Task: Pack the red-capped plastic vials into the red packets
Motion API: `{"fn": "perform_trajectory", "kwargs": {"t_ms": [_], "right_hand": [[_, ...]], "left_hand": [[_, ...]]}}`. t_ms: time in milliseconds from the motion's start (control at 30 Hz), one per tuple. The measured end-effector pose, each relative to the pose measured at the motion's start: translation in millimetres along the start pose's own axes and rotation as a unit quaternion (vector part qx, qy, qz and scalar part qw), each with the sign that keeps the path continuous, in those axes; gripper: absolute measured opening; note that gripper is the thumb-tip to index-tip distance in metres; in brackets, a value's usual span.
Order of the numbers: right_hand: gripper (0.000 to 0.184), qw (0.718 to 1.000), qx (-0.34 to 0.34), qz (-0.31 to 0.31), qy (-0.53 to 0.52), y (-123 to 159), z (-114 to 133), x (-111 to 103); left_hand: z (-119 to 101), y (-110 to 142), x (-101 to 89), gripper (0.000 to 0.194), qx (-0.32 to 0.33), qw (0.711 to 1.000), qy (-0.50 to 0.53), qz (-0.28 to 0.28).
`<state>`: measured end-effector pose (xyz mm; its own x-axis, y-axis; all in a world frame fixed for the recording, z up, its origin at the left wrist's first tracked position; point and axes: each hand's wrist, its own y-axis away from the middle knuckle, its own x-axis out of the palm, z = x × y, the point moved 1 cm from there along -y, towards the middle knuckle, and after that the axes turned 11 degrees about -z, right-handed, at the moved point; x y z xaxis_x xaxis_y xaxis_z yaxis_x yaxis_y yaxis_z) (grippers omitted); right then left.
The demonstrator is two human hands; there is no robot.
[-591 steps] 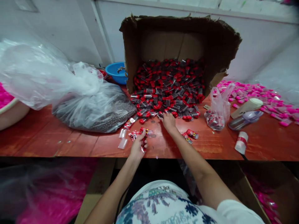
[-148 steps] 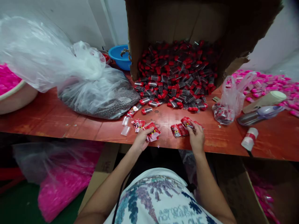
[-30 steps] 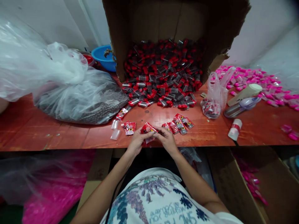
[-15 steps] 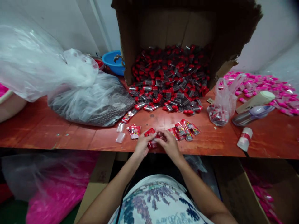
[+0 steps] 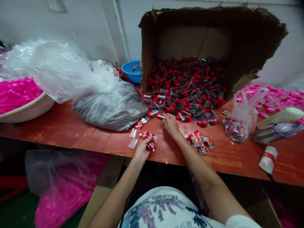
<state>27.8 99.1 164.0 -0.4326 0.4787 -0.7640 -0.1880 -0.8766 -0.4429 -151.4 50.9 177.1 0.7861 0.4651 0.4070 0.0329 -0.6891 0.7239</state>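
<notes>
My left hand (image 5: 142,147) is closed on a red printed packet (image 5: 152,145), above the table's front edge. Other red packets lie right by it, partly under my fingers. My right hand (image 5: 171,125) reaches to the front of a heap of small clear containers with red caps (image 5: 187,85). Its fingertips are drawn together at one red-capped container (image 5: 161,116) at the near edge of the heap. To the right of my right forearm lies a group of red packets with dark contents (image 5: 200,141). Two small clear pieces (image 5: 133,143) rest left of my left hand.
A torn cardboard box (image 5: 148,47) on its side holds the heap. Left of it are a clear bag of dark pieces (image 5: 109,110), a blue basin (image 5: 133,76) and a pale basin (image 5: 45,104). To the right are a small plastic bag (image 5: 239,123), bottles (image 5: 273,134) and a white roll (image 5: 268,158).
My hands have parted. The right has moved forward from the red packet to the heap; the left keeps a packet and is beside the others. The view has shifted left.
</notes>
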Motion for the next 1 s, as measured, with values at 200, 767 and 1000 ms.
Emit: {"fn": "perform_trajectory", "kwargs": {"t_ms": [200,767,1000], "right_hand": [[0.028,0.989,-0.066,0.056,0.117,8,0,20],[0.031,0.994,0.038,0.046,-0.091,35,28,-26],[0.038,0.822,0.283,0.009,-0.494,94,61,-64]], "left_hand": [[-10,0,-2.8,0.006,-0.043,0.997,0.055,-0.014],[-14,0,-7.6,0.007,-0.028,0.998,0.059,-0.022],[-13,11,1.5,0.010,-0.012,0.997,0.075,-0.018]]}}
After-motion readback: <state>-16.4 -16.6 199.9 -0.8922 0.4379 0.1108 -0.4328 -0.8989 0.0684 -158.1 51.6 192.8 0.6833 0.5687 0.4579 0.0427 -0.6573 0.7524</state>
